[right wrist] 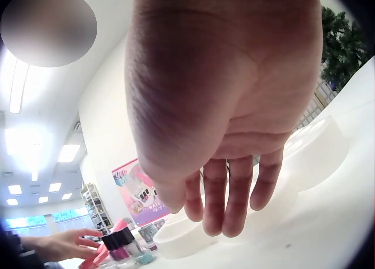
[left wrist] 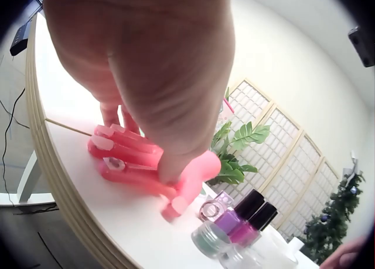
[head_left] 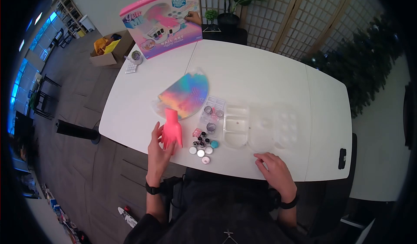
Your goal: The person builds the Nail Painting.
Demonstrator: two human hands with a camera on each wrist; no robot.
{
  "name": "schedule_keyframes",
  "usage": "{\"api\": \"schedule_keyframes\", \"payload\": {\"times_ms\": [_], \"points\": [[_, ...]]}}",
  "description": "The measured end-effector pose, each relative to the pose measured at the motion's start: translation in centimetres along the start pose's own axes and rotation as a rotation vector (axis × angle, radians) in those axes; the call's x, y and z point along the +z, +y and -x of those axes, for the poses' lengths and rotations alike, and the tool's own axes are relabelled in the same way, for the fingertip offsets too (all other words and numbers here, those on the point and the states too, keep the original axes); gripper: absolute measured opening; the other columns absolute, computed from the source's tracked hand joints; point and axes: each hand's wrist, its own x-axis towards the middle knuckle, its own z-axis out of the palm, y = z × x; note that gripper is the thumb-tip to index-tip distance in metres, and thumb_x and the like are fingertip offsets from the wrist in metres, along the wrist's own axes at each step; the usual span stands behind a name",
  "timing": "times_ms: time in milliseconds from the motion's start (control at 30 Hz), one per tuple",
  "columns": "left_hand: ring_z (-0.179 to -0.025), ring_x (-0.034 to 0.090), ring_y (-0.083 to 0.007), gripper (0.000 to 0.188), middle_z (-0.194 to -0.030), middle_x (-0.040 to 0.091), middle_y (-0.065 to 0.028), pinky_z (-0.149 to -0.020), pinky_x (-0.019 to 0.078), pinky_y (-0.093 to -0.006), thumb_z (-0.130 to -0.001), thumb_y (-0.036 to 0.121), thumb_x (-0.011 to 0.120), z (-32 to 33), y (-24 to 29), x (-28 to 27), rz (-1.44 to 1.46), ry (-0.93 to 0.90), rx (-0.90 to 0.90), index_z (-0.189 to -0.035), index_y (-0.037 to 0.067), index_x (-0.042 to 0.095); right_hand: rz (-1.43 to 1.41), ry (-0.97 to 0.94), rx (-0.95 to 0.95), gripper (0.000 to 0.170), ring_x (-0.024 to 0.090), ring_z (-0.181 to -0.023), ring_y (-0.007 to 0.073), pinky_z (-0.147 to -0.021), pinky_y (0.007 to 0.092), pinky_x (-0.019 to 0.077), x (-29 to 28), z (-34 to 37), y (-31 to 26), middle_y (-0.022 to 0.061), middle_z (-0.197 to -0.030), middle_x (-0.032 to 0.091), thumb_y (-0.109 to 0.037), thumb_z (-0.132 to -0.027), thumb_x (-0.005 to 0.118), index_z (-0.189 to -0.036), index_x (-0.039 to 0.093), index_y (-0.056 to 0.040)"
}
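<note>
Reading the table as a clock face with the seated person at six, I saw the white table (head_left: 260, 72) first, then the pink kit box (head_left: 164, 21) standing at eleven. The rainbow fan-shaped mat (head_left: 187, 93) lay at ten, and the compartmented tray (head_left: 236, 130) and cloudy clear trays (head_left: 286, 129) sat around four; the kit looked unpacked and set out. The right hand (head_left: 274, 171) was at five, relaxed by the table's near edge with nothing in it. The left hand (head_left: 160, 153), at eight, held the pink model hand (head_left: 172, 129), thumb on one side and fingers across the other. That model lay there, just inside the near edge, fingers pointing toward the person. Black-capped bottles (head_left: 202, 139) clustered at seven, the ones I could make out closed, with white-topped pots (head_left: 200, 153) just below. Smallest of all, a round ornament (left wrist: 114, 164) showed on one model fingernail; the nail (left wrist: 101, 142) beside it looked bare of any gem. I judged the decorating barely begun, with most nails probably left to do, though I couldn't tell about the hidden ones.
</note>
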Motion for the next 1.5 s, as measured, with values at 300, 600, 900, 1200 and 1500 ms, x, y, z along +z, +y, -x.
{"api": "schedule_keyframes", "payload": {"times_ms": [300, 600, 900, 1200, 1500], "points": [[-0.131, 0.061, -0.0248, 0.086, -0.155, 0.052, -0.0151, -0.107, 0.0539, -0.0390, -0.094, 0.007, 0.079, 3.0, 11.8, 4.7, 0.380, -0.281, 0.116, -0.169, 0.001, 0.037, -0.370, 0.142, 0.029, 0.035, 0.075, -0.104, 0.0293, -0.093, 0.0389, 0.0583, -1.6, -0.7, -1.2, 0.0139, -0.116, 0.078, -0.016, -0.109, 0.067, -0.141, 0.065, -0.0035], [-0.112, 0.066, -0.0214, 0.072, -0.141, 0.057, -0.0175, -0.086, 0.0582, -0.0325, -0.100, 0.018, 0.079, 2.1, 16.3, 18.0, 0.311, -0.337, 0.259, -0.160, -0.005, 0.045, -0.655, 0.245, 0.274, 0.044, 0.074, -0.109, 0.0259, -0.098, 0.0394, 0.0572, -1.6, -5.0, 1.1, 0.0229, -0.128, 0.074, -0.021, -0.115, 0.056, -0.155, 0.051, -0.0020], [-0.092, 0.075, -0.0247, 0.052, -0.124, 0.071, -0.0218, -0.080, 0.0615, -0.0381, -0.107, 0.011, 0.066, -1.3, 15.8, 19.9, 0.523, -0.511, -0.053, -0.154, -0.002, 0.048, -0.569, 0.296, 0.306, 0.045, 0.075, -0.113, 0.0339, -0.098, 0.0408, 0.0564, 0.5, -8.0, 5.3, 0.0265, -0.126, 0.074, -0.026, -0.115, 0.051, -0.154, 0.054, -0.0033], [-0.088, 0.076, -0.0264, 0.042, -0.139, 0.070, -0.0208, -0.084, 0.0630, -0.0384, -0.104, 0.008, 0.068, -1.4, 14.7, 20.7, 0.506, -0.483, 0.064, -0.147, 0.007, 0.064, -0.397, 0.223, 0.458, 0.046, 0.077, -0.101, 0.0395, -0.091, 0.0430, 0.0588, -1.2, -8.3, 4.3, 0.0299, -0.114, 0.076, -0.029, -0.111, 0.055, -0.145, 0.065, -0.0006], [-0.081, 0.074, -0.0183, 0.041, -0.150, 0.067, -0.0194, -0.069, 0.0627, -0.0343, -0.104, 0.009, 0.069, -1.4, 14.9, 20.4, 0.406, -0.467, 0.151, -0.145, 0.003, 0.067, 0.015, 0.311, 0.351, 0.041, 0.075, -0.095, 0.0433, -0.084, 0.0491, 0.0592, -0.8, -8.0, 3.8, 0.0243, -0.106, 0.077, -0.030, -0.109, 0.059, -0.140, 0.072, -0.0054]]}}
